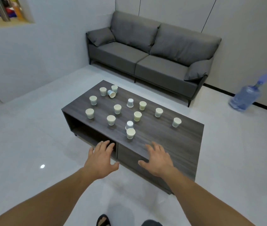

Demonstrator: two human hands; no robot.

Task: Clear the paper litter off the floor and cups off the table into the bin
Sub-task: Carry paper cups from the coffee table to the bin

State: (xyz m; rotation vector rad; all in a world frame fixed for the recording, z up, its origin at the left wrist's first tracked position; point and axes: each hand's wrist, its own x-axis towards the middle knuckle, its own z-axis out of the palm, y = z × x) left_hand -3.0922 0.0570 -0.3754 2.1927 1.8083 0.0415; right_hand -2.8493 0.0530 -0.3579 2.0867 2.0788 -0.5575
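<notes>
Several paper cups stand scattered on the dark wooden coffee table (170,141). Most are upright, such as the nearest cup (130,133). Two are upside down (130,102), and one lies on its side (111,93) at the far end. My left hand (102,159) hovers in front of the table's near edge with fingers spread, holding nothing. My right hand (158,159) is stretched out beside it over the table's near edge, also spread and empty. No bin and no paper litter is in view.
A grey two-seat sofa (145,53) stands behind the table against the wall. A blue water bottle (245,97) sits on the floor at the right. The pale glossy floor (31,136) stretches to the left. My feet show at the bottom edge.
</notes>
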